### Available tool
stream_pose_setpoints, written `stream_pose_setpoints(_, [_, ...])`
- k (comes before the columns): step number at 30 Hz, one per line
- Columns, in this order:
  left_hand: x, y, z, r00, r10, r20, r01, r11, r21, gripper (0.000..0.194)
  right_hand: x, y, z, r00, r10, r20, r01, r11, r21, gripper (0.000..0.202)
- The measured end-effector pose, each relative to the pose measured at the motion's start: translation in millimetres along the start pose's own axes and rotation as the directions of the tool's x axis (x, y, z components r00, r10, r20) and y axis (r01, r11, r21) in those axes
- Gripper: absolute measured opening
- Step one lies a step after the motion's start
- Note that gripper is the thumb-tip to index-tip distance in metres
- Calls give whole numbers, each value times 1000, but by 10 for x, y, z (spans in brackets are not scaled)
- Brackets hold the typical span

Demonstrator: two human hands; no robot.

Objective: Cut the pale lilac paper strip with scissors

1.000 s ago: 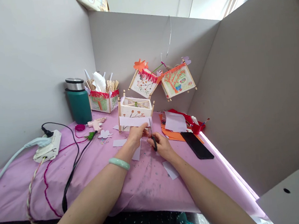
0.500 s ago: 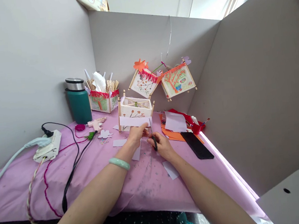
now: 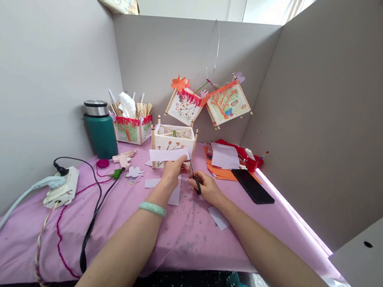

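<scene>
Okay, near to far from my remote seat. Closest to the front edge of the counter (image 3: 190, 249) there's a loose paper scrap (image 3: 218, 217), lying by the right wrist. Two more pale pieces (image 3: 176, 196) sit further in, partly behind the left hand (image 3: 173, 171).

That hand has its fingers pinched narrow on the right end of the strip (image 3: 168, 154), I'd guess so the edge stays stiff right by the blades. The right hand (image 3: 206, 187) has its fingers closed around the handles of the scissors (image 3: 198, 186), blades pointing away from me at that same end. Can't tell how wide they're open.

Phone (image 3: 252, 186) is over by the right edge, next to the orange sheets (image 3: 224, 174). Toward the left edge is the power strip (image 3: 61, 190), probably there so the glue gun (image 3: 123, 159) cord can reach.

Behind the strip stands the box (image 3: 174, 141), upright on its stick legs. Bottle (image 3: 101, 136) and stick holder (image 3: 131, 129) are at the far left corner, likely parked out of elbow range.
</scene>
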State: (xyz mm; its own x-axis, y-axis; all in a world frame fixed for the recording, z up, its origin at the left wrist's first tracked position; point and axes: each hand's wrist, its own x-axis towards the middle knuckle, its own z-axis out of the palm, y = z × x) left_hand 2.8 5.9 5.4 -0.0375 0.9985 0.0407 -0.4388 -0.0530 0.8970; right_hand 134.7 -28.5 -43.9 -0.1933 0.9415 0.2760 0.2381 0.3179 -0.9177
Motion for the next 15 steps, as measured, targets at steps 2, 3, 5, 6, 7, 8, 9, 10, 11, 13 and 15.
stream_pose_setpoints(2, [4, 3, -5, 1000, 8, 1, -8, 1000, -12, 16, 4, 17, 7, 1000, 8, 17, -8, 1000, 23, 32])
stream_pose_setpoints(3, [4, 4, -7, 1000, 10, -2, -10, 1000, -15, 16, 6, 27, 9, 1000, 9, 25, -10, 999, 32, 32])
stream_pose_setpoints(5, [3, 6, -8, 1000, 12, -8, -12, 1000, -21, 15, 9, 45, 12, 999, 12, 35, -14, 999, 48, 33])
stream_pose_setpoints(6, [3, 7, -8, 1000, 12, -8, -13, 1000, -23, 15, 9, 51, 13, 999, 13, 38, -15, 998, 55, 33])
stream_pose_setpoints(7, [2, 9, -7, 1000, 14, -8, -14, 1000, -24, 15, 8, 54, 13, 999, 14, 40, -17, 998, 61, 33])
stream_pose_setpoints(8, [2, 10, -7, 1000, 17, -6, -17, 1000, -26, 15, 5, 52, 13, 999, 16, 44, -19, 998, 67, 32])
stream_pose_setpoints(9, [2, 12, -7, 1000, 19, -5, -19, 999, -27, 15, 2, 48, 13, 999, 17, 49, -20, 997, 73, 32])
stream_pose_setpoints(10, [3, 13, -7, 1000, 21, -5, -21, 999, -27, 15, -2, 43, 13, 998, 17, 54, -22, 997, 76, 31])
stream_pose_setpoints(11, [5, 13, -7, 1000, 21, -7, -21, 999, -25, 14, -6, 37, 13, 998, 19, 59, -23, 997, 76, 31])
stream_pose_setpoints(13, [11, 9, -9, 1000, 19, -13, -19, 1000, -19, 15, -11, 28, 12, 998, 23, 63, -28, 997, 73, 31])
stream_pose_setpoints(15, [19, 0, -13, 1000, 17, -16, -17, 1000, -12, 16, -10, 29, 10, 998, 26, 58, -30, 998, 62, 32])
